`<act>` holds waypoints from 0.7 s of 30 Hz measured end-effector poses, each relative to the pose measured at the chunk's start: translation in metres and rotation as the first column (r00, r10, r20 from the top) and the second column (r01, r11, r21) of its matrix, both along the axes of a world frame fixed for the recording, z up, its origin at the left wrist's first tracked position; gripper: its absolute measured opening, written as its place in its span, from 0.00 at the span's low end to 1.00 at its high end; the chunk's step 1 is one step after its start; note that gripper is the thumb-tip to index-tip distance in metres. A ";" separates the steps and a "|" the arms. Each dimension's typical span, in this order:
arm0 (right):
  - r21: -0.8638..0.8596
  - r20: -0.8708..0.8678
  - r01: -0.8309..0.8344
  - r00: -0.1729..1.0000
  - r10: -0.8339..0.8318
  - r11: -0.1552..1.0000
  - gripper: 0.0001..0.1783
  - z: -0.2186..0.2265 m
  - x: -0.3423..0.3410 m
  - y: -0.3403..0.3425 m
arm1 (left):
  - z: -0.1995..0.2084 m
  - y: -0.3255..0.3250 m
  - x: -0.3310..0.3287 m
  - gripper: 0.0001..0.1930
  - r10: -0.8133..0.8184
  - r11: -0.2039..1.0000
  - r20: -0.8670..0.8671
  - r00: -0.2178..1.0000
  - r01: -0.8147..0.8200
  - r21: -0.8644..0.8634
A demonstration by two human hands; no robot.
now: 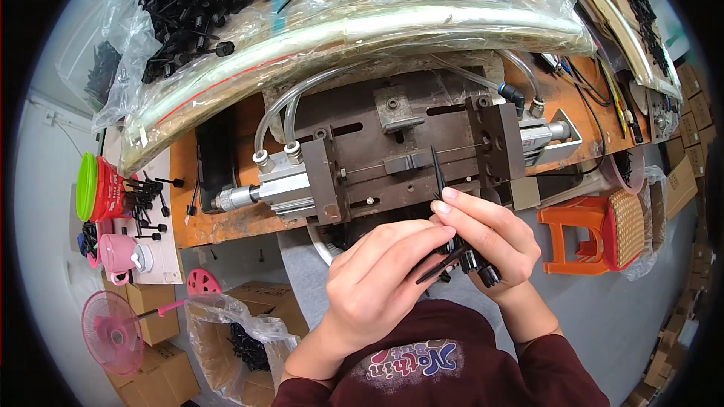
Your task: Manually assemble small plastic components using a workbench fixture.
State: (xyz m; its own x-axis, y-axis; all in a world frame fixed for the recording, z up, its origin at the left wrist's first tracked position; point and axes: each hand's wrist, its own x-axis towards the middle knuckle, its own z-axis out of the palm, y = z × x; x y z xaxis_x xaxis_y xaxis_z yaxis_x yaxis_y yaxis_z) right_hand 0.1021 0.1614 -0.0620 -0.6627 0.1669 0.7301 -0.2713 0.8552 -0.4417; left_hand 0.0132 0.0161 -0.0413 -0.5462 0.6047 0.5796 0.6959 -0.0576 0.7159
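Note:
Both my hands meet in front of a dark steel clamping fixture (362,143). Black plastic parts with thin pointed stems and ribbed round heads (489,276) are bunched in my right hand (504,245), whose fingers are closed round them. One thin stem points up from its fingertips toward the fixture. My left hand (377,275) is closed, its fingertips pressed against the same parts, with another stem jutting below them. Its fingers hide part of the bunch. A small metal block (406,163) sits mid-fixture, beyond the fingertips.
Air cylinders (283,190) with clear hoses (275,105) flank the fixture on the orange wooden bench (211,226). Behind it, a plastic-lined bin (362,34) holds many black parts. A pink fan (113,332) and lined carton (207,347) stand left, an orange stool (577,234) right.

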 end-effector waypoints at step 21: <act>-0.237 -0.061 0.129 0.987 -0.147 0.963 0.12 -0.009 0.001 0.002 | -0.029 0.008 -0.007 0.12 0.113 0.927 -0.424 0.899 -0.249 -0.279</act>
